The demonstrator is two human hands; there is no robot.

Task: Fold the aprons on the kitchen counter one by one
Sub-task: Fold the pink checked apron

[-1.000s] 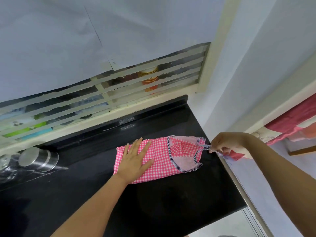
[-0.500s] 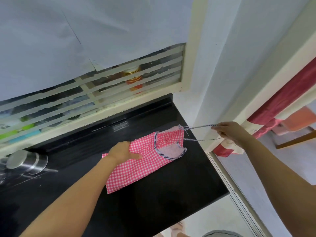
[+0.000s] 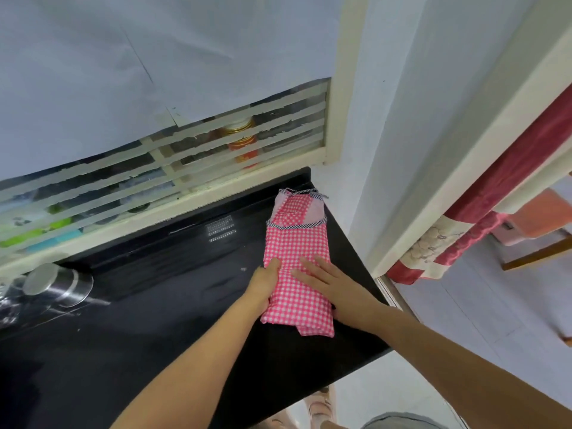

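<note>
One folded apron (image 3: 295,243), left hand (image 3: 263,286) gripping its edge, partly hidden beneath, right hand (image 3: 337,289) pressing flat

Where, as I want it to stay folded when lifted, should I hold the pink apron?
Probably its long sides, from left and right, pinching all layers: the apron lies as a narrow folded strip with its far bib end loose.

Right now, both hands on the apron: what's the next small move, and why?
Probably fold the near end up over the far, trimmed end. The apron lies as a long narrow strip on the counter, so it looks one fold short of compact. The left hand grips its left edge, and the right hand lies flat on top.
</note>
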